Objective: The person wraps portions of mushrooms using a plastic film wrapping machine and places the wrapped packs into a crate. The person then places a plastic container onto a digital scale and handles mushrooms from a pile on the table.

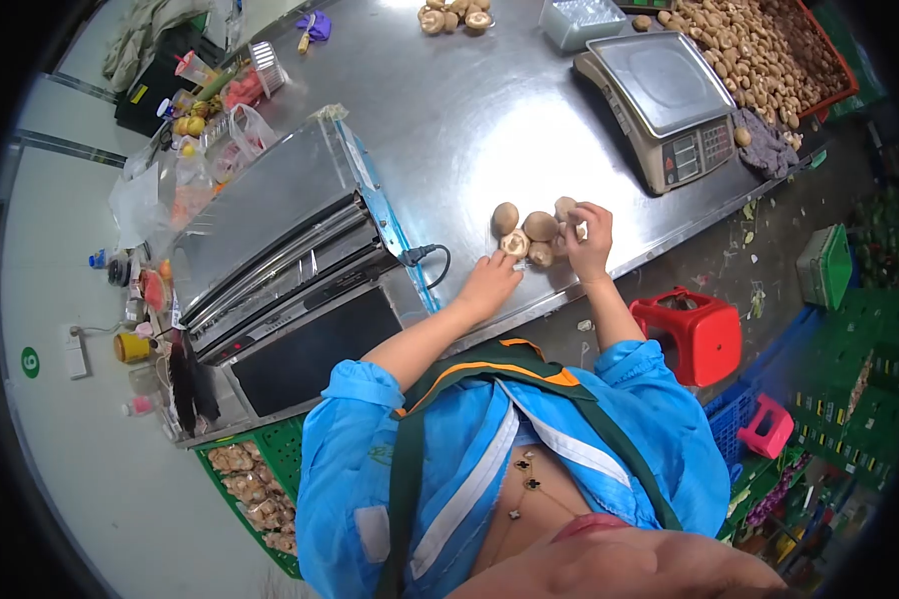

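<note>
Mushrooms point(539, 227) in a small bunch on the shiny table point(449, 130), near the middle of the frame. Left hand point(489, 287) just below, fingertips by the one with its pale side up; tight or loose, cannot tell. Right hand point(591, 243) at the bunch's right end, fingers bent close to a mushroom; firm grip or not, cannot tell. Best to pinch softly, without bruising the caps. Scale point(659, 85) at upper right, silver machine point(280, 195) at left.

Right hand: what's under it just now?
At the right hand, a brown mushroom shows partly, beside others on the metal table. The hand covers its remainder; anything beneath the palm can't be seen.
</note>
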A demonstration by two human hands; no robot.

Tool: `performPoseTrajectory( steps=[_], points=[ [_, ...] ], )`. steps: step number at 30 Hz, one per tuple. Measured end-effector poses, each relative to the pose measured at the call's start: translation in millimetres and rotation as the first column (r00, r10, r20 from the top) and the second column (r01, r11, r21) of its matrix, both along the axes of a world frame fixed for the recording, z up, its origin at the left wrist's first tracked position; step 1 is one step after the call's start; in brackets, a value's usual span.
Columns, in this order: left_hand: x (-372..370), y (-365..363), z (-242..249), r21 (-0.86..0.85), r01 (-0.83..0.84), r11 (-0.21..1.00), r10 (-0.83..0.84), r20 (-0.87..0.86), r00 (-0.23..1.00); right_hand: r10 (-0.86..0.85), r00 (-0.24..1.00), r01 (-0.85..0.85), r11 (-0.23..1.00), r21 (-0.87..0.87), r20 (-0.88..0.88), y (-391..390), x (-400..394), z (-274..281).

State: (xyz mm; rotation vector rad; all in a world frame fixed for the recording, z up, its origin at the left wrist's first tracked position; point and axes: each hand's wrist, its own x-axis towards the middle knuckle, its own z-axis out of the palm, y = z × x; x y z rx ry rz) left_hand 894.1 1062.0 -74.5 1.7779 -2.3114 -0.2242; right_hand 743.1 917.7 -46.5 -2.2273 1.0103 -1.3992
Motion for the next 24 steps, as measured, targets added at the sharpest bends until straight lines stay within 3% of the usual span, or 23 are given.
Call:
performPoseTrajectory(
  steps=[2, 4, 5, 7, 8, 10, 12, 14, 16, 18, 19, 21, 22, 24],
  points=[
    [6, 0, 4, 0.007, 0.036, 0.999, -0.036, -0.035, 0.999, 0.191, 0.937, -0.174, 0.981, 0.086, -0.293, 4, -10, -9],
    [11, -5, 16, 0.137, -0.06, 0.989, 0.108, -0.368, 0.924, 0.208, 0.937, -0.184, 0.977, 0.108, -0.281, 9, -16, -3],
    [14, -10, 22, 0.137, -0.065, 0.988, 0.112, -0.369, 0.923, 0.238, 0.918, -0.215, 0.971, 0.108, -0.317, 9, -21, 5],
    [19, -19, 30, 0.241, -0.169, 0.956, 0.286, -0.618, 0.733, 0.269, 0.904, -0.238, 0.962, 0.132, -0.333, 11, -28, 6],
    [18, -18, 28, 0.247, -0.164, 0.955, 0.285, -0.618, 0.732, 0.266, 0.904, -0.233, 0.963, 0.137, -0.334, 11, -27, 1],
    [15, -22, 24, 0.173, -0.043, 0.984, 0.114, -0.428, 0.897, 0.259, 0.944, -0.225, 0.958, 0.175, -0.204, 8, -25, -10],
    [7, -17, 17, 0.166, 0.002, 0.986, 0.064, -0.391, 0.918, 0.234, 0.955, -0.194, 0.958, 0.213, -0.183, 4, -22, -13],
    [1, -7, 26, 0.237, 0.073, 0.969, 0.016, -0.354, 0.935, 0.056, 0.997, -0.072, 0.888, 0.453, 0.048, 6, -17, -11],
    [-2, 4, 16, 0.223, 0.093, 0.97, -0.025, -0.287, 0.958, 0.027, 0.999, -0.038, 0.869, 0.493, 0.03, 1, -19, -17],
    [-3, 5, 11, 0.277, 0.078, 0.958, -0.001, -0.268, 0.963, -0.017, 1.0, 0.009, 0.92, 0.391, 0.018, -4, -19, -29],
    [-2, 1, 12, 0.275, 0.079, 0.958, -0.002, -0.267, 0.964, -0.047, 0.999, 0.039, 0.891, 0.452, 0.007, -5, -21, -33],
    [0, -8, 17, 0.137, -0.008, 0.991, 0.071, -0.467, 0.882, -0.081, 0.997, 0.07, 0.857, 0.511, -0.002, -7, -27, -40],
    [3, -19, 30, 0.141, -0.008, 0.99, 0.074, -0.468, 0.881, -0.112, 0.994, 0.1, 0.817, 0.567, -0.013, -7, -30, -43],
    [14, -48, 51, -0.211, -0.233, 0.949, 0.1, -0.501, 0.86, -0.138, 0.99, 0.122, 0.775, 0.62, -0.022, -8, -27, -49]
  ],
)
